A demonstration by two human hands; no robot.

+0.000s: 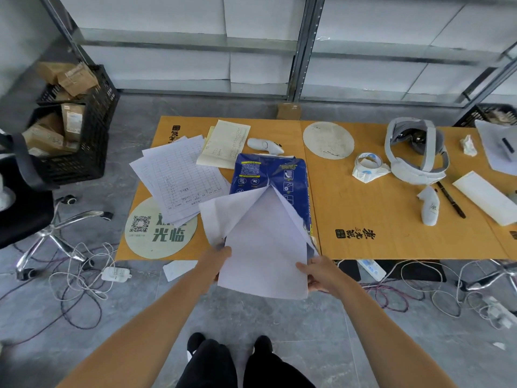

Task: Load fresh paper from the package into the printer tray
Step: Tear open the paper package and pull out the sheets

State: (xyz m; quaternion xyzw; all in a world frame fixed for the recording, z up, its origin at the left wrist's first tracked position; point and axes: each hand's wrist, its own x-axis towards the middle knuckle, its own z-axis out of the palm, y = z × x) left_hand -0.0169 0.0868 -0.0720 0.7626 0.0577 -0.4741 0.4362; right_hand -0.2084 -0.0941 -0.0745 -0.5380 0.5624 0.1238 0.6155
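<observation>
Both hands are at the near edge of the desk, gripping a sheaf of blank white paper. The left hand has the sheaf's left edge, fingers closed on it, thumb on top. The right hand clamps the right edge, thumb on top of the sheets and the other fingers curled underneath. The sheaf hangs out past the desk edge toward the person, above the floor, while its far end runs up into the torn-open mouth of the blue paper package. White flaps of the wrapper are folded back to the left and right of the sheaf. The package lies flat on the desk, near the seam between the two orange boards.

Left of the package, a fan of printed grid forms spreads over a round placard. At the far side sit a cream notepad and a white controller. Over on the right: a tape roll, a white headset, a second controller and a black pen. No printer tray is in view.
</observation>
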